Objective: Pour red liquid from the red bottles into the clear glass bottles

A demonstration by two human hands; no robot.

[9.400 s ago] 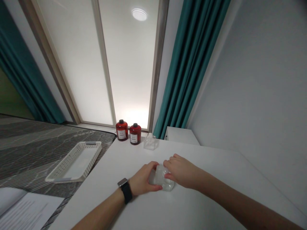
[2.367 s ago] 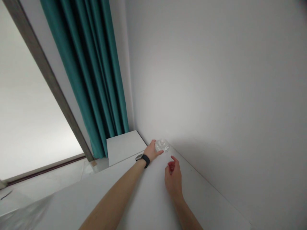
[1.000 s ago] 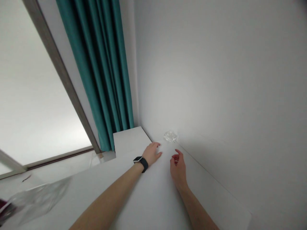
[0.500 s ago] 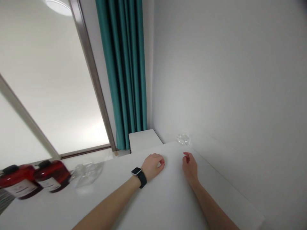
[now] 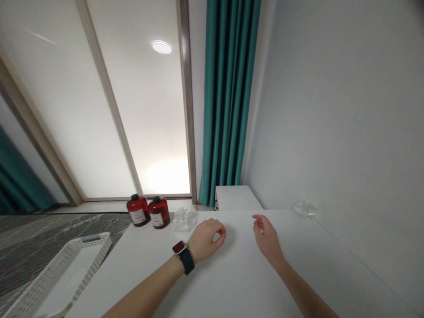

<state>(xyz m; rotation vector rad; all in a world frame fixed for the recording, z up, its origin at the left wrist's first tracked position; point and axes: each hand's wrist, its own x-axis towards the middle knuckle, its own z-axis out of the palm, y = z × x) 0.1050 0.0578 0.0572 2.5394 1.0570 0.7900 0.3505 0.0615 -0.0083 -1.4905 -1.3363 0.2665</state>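
Observation:
My left hand (image 5: pixel 206 240), with a black smartwatch (image 5: pixel 183 257) on its wrist, is over the white table (image 5: pixel 225 287). Its thumb and fingers curl round to meet in a ring, and nothing shows inside the ring. To its right, my right hand (image 5: pixel 266 236) is loosely curled, with a gap between the thumb and the index finger and no object visible in it. Nearest my left hand is a piece of crumpled clear plastic (image 5: pixel 184 219). Left of that stand two red bottles with black caps and white labels, the outer bottle (image 5: pixel 138 211) and the inner bottle (image 5: pixel 159 213).
A white perforated basket (image 5: pixel 62 274) lies beyond the table's left edge, above grey patterned flooring (image 5: pixel 20 238). Another clear plastic piece (image 5: pixel 304 208) sits against the right wall. Behind the table are a white cabinet (image 5: pixel 238 197), a green curtain (image 5: pixel 230 97) and frosted sliding panels (image 5: pixel 149 110).
My view has swung left, bringing the basket and more of the floor into sight; the bottles appear further right and smaller. Both hands keep nearly the same pose.

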